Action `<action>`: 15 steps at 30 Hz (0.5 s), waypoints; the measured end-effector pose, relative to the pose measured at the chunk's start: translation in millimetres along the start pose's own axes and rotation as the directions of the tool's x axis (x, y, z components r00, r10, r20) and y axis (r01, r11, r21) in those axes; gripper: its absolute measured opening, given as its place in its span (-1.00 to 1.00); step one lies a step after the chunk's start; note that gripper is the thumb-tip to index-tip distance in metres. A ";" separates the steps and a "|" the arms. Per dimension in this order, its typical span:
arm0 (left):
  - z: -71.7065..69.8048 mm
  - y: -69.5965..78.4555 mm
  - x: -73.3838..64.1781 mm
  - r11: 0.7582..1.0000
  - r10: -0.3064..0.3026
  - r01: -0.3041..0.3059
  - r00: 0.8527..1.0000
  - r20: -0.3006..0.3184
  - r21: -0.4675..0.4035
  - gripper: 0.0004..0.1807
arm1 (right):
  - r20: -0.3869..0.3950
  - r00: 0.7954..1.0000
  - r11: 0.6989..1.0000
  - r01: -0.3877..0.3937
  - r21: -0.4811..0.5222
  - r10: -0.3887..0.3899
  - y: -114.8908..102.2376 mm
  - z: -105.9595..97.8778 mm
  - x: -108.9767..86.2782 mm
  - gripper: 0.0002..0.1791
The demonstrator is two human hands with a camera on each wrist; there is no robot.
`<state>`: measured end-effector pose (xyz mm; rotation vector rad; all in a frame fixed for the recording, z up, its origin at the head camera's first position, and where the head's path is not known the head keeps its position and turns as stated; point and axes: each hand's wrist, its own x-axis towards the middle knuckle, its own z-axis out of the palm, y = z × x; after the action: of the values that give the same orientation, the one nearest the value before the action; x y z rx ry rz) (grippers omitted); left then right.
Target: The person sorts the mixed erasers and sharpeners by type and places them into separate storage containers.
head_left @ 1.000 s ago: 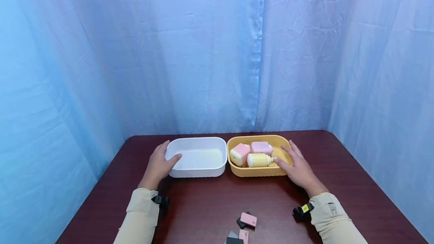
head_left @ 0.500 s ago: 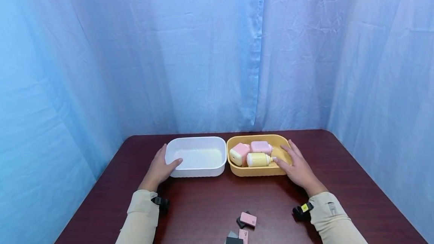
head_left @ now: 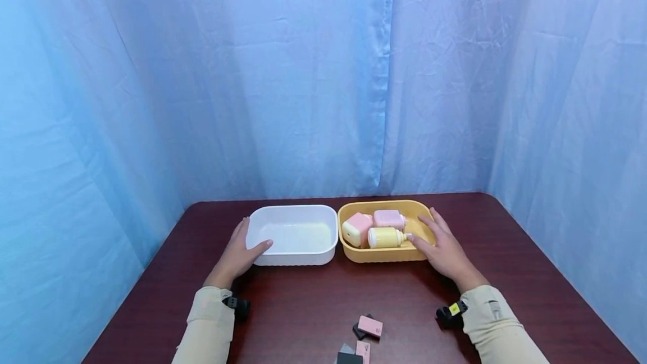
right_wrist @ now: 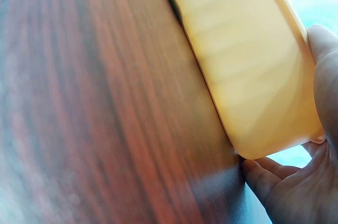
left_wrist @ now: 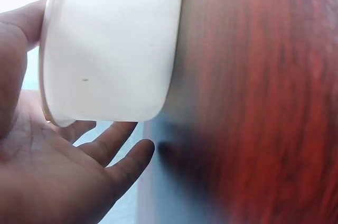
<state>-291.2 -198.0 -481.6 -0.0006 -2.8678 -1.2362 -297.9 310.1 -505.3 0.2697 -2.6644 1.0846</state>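
Observation:
My left hand (head_left: 236, 253) holds the left end of a white plastic bin (head_left: 293, 259). Its thumb lies over the near rim, and its fingers reach round the outside of that end; in the left wrist view the lower fingers stand a little apart from the wall. At the right end of a yellow bin (head_left: 384, 256), my right hand (head_left: 445, 251) grips the rim, thumb over the near edge. Inside the yellow bin lie a pink block-shaped bottle (head_left: 356, 229), a lilac bottle (head_left: 388, 219) and a yellow bottle (head_left: 385, 237) on its side. The white bin's inside shows no objects.
Several small flat boxes, pink (head_left: 370, 326), black (head_left: 350, 358) and grey, lie near the front edge of the dark red-brown table (head_left: 303, 308). Blue curtains (head_left: 303, 100) hang behind and on both sides. The bins stand side by side near the back edge.
My left hand has shifted slightly toward the front left, and the white bin has moved a tiny bit nearer. My right hand and the bottles look almost the same.

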 end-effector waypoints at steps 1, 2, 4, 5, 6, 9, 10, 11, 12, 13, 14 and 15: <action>0.1 -1.9 0.6 1.000 0.004 -0.004 1.000 0.004 -0.011 0.19 | 0.002 1.000 1.000 -0.001 -0.001 0.001 -0.5 0.2 0.4 -0.18; 0.3 -3.3 1.1 1.000 0.008 -0.008 1.000 0.009 -0.020 0.18 | 0.004 1.000 1.000 -0.003 -0.003 0.003 -0.8 0.4 0.7 -0.17; 0.4 -6.4 1.7 0.999 0.020 -0.019 1.000 0.020 -0.031 0.17 | 0.009 1.000 1.000 -0.008 -0.006 0.008 -1.8 0.7 0.7 -0.17; 0.4 -7.7 1.5 0.999 0.026 -0.025 0.999 0.025 -0.031 0.17 | 0.009 1.000 1.000 -0.010 -0.005 0.010 -2.3 0.9 0.9 -0.17; 0.1 -8.7 1.1 0.999 0.031 -0.031 0.999 0.028 -0.031 0.16 | 0.012 1.000 1.000 -0.012 -0.005 0.012 -2.7 1.3 1.1 -0.16; -0.2 -8.8 0.6 0.998 0.061 -0.061 0.998 0.030 -0.011 0.13 | 0.016 1.000 1.000 -0.015 -0.002 0.015 -2.9 0.5 0.6 -0.16; -0.2 -8.5 0.5 0.997 0.072 -0.072 0.997 0.027 -0.001 0.12 | 0.016 1.000 1.000 -0.015 -0.002 0.015 -2.8 0.3 0.6 -0.15; -0.3 -7.8 0.4 0.996 0.086 -0.086 0.996 0.023 0.007 0.10 | 0.017 1.000 1.000 -0.014 -0.001 0.014 -2.8 0.1 0.8 -0.15; -0.6 -6.9 0.4 0.995 0.102 -0.102 0.995 0.018 0.014 0.08 | 0.020 1.000 1.000 -0.015 0.000 0.015 -2.8 -0.1 0.9 -0.15; -0.6 -5.5 0.3 0.993 0.114 -0.114 0.993 0.018 0.029 0.07 | 0.020 1.000 1.000 -0.015 0.000 0.015 -2.6 -0.3 1.1 -0.14; -0.6 -4.0 0.0 0.991 0.123 -0.124 0.992 0.019 0.046 0.05 | 0.021 1.000 1.000 -0.016 -0.002 0.016 -2.4 -0.5 1.2 -0.14; -0.6 -2.3 -0.4 0.990 0.129 -0.130 0.991 0.021 0.061 0.04 | 0.022 1.000 1.000 -0.017 -0.001 0.017 -2.6 -0.6 1.2 -0.14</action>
<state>-290.8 -200.1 -482.8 -0.1945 -2.8672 -1.1287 -298.2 308.6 -502.9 0.2602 -2.6913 1.0915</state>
